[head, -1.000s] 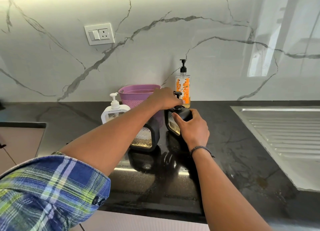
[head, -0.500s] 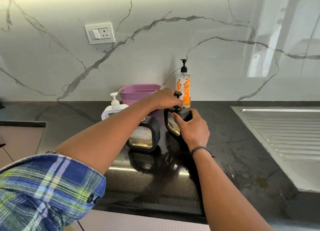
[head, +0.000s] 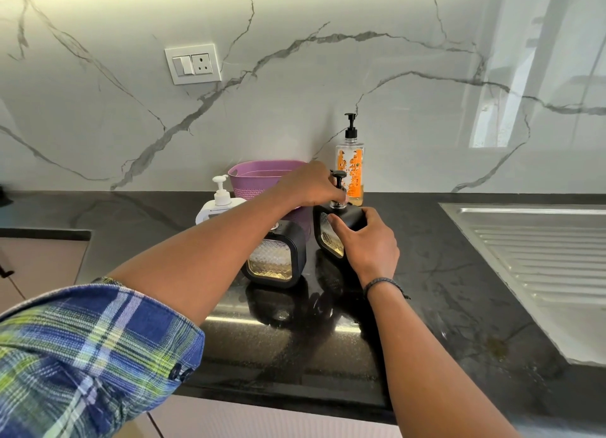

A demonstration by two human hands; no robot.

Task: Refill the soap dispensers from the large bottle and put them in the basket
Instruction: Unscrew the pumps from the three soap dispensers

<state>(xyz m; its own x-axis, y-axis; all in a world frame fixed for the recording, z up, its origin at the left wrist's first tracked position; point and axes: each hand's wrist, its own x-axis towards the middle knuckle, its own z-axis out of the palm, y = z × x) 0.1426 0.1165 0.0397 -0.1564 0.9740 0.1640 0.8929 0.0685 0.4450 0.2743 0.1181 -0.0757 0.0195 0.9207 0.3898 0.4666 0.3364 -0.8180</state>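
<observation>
Two black square soap dispensers stand on the dark counter. My right hand (head: 367, 240) grips the body of the right dispenser (head: 328, 237). My left hand (head: 308, 185) reaches across and pinches that dispenser's black pump head (head: 338, 181) at its neck. The left black dispenser (head: 273, 260) stands free, its top hidden by my left forearm. Behind them sit a purple basket (head: 259, 181), a white pump dispenser (head: 220, 204) to its left, and the tall clear bottle with an orange label (head: 350, 165) against the wall.
A steel sink drainboard (head: 524, 250) lies to the right. The marble backsplash carries a switch and socket plate (head: 192, 64). The counter's front edge (head: 295, 401) runs below my arms, with a lower surface (head: 42, 254) at the left.
My left hand stays on the pump head, its fingers shifted slightly. The right hand keeps its hold on the dispenser body. The view has drifted a little.
</observation>
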